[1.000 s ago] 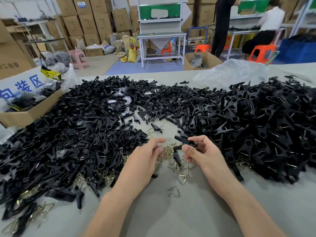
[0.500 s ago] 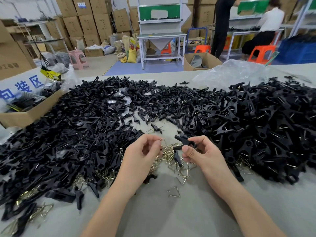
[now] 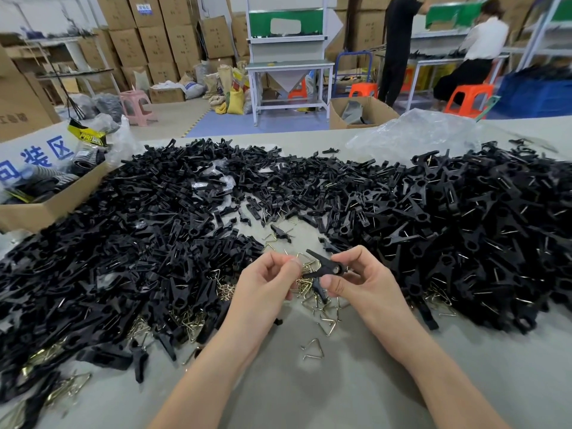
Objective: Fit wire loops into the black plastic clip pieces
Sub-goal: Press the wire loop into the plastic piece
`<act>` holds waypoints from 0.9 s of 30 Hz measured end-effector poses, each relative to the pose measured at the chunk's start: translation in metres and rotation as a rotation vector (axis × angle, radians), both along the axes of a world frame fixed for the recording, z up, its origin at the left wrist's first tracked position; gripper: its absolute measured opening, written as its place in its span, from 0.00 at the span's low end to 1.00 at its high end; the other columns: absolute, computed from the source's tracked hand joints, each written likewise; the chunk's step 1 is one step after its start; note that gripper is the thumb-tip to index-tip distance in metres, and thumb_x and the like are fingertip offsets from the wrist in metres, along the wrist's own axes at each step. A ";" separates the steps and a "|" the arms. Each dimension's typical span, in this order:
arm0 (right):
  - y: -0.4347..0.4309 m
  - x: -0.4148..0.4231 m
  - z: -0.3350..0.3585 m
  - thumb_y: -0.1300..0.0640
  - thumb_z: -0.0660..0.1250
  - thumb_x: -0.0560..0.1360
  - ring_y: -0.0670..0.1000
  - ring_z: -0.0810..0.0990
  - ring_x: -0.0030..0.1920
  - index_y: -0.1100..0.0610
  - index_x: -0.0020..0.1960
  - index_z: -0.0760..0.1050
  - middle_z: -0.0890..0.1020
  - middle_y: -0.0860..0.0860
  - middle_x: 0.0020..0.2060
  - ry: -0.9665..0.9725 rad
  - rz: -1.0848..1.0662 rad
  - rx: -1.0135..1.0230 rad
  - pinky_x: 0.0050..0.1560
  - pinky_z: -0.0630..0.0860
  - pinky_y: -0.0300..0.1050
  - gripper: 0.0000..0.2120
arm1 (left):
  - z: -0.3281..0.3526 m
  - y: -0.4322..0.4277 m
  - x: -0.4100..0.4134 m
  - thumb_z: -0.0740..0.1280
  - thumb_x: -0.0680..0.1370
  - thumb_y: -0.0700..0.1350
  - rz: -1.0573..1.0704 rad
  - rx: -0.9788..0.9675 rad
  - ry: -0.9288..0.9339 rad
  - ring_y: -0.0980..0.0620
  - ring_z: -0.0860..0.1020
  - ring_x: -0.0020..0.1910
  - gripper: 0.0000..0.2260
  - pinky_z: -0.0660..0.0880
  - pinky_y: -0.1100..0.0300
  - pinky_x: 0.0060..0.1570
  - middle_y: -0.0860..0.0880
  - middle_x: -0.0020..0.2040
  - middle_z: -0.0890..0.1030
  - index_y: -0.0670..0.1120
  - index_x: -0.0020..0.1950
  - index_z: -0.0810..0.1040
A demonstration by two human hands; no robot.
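Clip piece (image 3: pixel 325 268), black plastic, sits pinched between the thumb and forefinger of your right hand (image 3: pixel 365 283), raised over the grey table (image 3: pixel 309 397). Just left of the clip piece, your left hand (image 3: pixel 266 283) curls, thumb and forefinger pinching a wire loop (image 3: pixel 307 258) at its forked end. Loose loops (image 3: pixel 318 305) lie beneath the clip piece.

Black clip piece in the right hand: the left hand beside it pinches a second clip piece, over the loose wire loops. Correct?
Not quite. The head view shows the left hand pinching a thin wire loop, not a second clip piece. The right hand does hold the black clip piece, over the loose wire loops on the table.
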State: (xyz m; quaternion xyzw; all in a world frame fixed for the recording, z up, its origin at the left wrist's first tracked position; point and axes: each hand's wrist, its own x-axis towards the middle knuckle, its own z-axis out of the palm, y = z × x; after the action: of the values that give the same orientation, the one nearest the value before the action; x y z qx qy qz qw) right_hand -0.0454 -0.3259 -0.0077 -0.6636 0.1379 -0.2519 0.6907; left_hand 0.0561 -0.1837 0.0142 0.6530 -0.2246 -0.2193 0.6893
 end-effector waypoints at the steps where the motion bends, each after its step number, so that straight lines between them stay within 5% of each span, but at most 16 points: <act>1: 0.001 0.000 0.000 0.53 0.79 0.64 0.48 0.82 0.39 0.52 0.47 0.77 0.87 0.49 0.44 -0.002 -0.001 0.000 0.43 0.78 0.35 0.16 | 0.000 0.000 0.000 0.70 0.78 0.43 -0.004 0.010 -0.012 0.55 0.73 0.32 0.11 0.71 0.69 0.32 0.52 0.33 0.77 0.53 0.36 0.81; 6: 0.003 0.000 0.000 0.54 0.80 0.64 0.47 0.81 0.39 0.56 0.49 0.76 0.87 0.48 0.44 0.000 0.002 -0.016 0.42 0.77 0.35 0.18 | -0.002 0.000 -0.002 0.70 0.78 0.46 0.001 0.057 -0.064 0.57 0.71 0.31 0.11 0.68 0.70 0.32 0.54 0.30 0.75 0.55 0.36 0.80; 12: 0.003 0.000 0.000 0.53 0.79 0.64 0.46 0.80 0.38 0.57 0.50 0.76 0.87 0.47 0.43 0.002 -0.007 -0.011 0.41 0.76 0.34 0.19 | 0.001 -0.001 -0.003 0.70 0.72 0.51 -0.055 0.008 0.042 0.51 0.72 0.35 0.08 0.70 0.58 0.42 0.50 0.33 0.75 0.54 0.33 0.79; 17: 0.003 0.000 0.001 0.54 0.79 0.64 0.46 0.80 0.38 0.56 0.50 0.77 0.87 0.48 0.44 -0.005 0.010 0.004 0.41 0.76 0.34 0.18 | -0.001 -0.002 -0.001 0.71 0.77 0.46 -0.088 0.013 0.053 0.52 0.72 0.35 0.10 0.71 0.59 0.41 0.48 0.34 0.75 0.53 0.36 0.82; 24: 0.006 -0.005 0.006 0.57 0.77 0.65 0.48 0.83 0.42 0.59 0.52 0.80 0.86 0.52 0.43 -0.051 0.135 0.052 0.45 0.79 0.37 0.17 | 0.002 0.003 0.000 0.71 0.74 0.47 -0.415 -0.099 0.255 0.52 0.75 0.34 0.07 0.77 0.58 0.38 0.47 0.35 0.77 0.44 0.43 0.84; 27: 0.013 -0.004 0.008 0.58 0.78 0.66 0.53 0.82 0.33 0.61 0.52 0.80 0.85 0.55 0.44 -0.091 0.224 0.120 0.35 0.81 0.46 0.17 | 0.002 0.002 -0.007 0.70 0.75 0.53 -0.537 -0.136 0.231 0.53 0.75 0.34 0.11 0.78 0.56 0.37 0.51 0.35 0.77 0.47 0.47 0.85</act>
State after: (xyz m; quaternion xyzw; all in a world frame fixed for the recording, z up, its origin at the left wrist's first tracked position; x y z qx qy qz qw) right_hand -0.0496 -0.3133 0.0001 -0.6202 0.0464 -0.1945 0.7585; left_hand 0.0495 -0.1814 0.0160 0.4933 -0.3234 -0.4510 0.6698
